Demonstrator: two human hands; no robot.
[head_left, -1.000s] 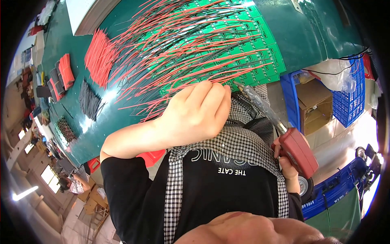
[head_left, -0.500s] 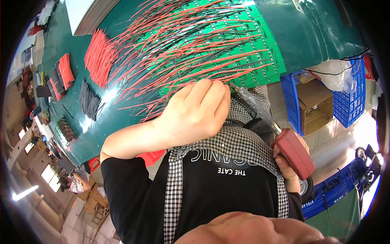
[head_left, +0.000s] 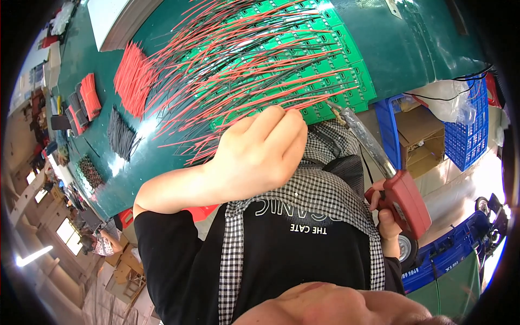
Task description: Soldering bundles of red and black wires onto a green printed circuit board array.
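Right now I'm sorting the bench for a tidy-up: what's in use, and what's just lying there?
In use: left hand on red wires, green boards, red soldering gun in right hand.
Lying about: wire bundles, blue crates, cardboard box.

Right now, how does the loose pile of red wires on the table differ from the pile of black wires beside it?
The red wire pile is bright red, while the black wire pile is dark. The red pile looks larger and lies farther up the green table; the black pile is smaller and sits closer to the person's left hand. Both are short cut wires lying loose, untouched by either hand.
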